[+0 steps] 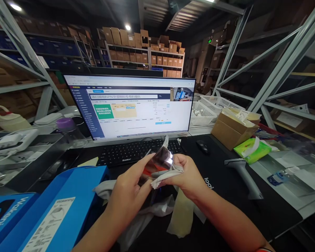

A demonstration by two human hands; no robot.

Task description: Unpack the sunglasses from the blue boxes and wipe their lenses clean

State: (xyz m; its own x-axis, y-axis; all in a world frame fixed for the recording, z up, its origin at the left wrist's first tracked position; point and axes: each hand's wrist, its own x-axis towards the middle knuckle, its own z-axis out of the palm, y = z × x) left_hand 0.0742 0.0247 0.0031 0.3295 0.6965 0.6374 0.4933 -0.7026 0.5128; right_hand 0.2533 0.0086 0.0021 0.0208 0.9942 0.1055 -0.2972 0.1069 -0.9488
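Observation:
My left hand (131,187) is closed around a shiny, dark, mirror-like piece (162,157) with a reddish reflection; its exact kind is not clear. My right hand (190,175) pinches a light grey cloth (166,175) with a zigzag edge against the right side of that piece. A pale strip sticks up from its top. Below my hands, crumpled translucent wrapping (157,209) and a pale yellow sheet (181,213) lie on the black desk mat (217,199). An open blue box (60,206) with a white label stands left of my left forearm.
A lit monitor (139,119) stands behind a black keyboard (123,152). To the right are a mouse (202,147), a handheld scanner (244,176), a green tissue pack (253,150) and a cardboard box (231,129). A purple-lidded bottle (68,129) stands left.

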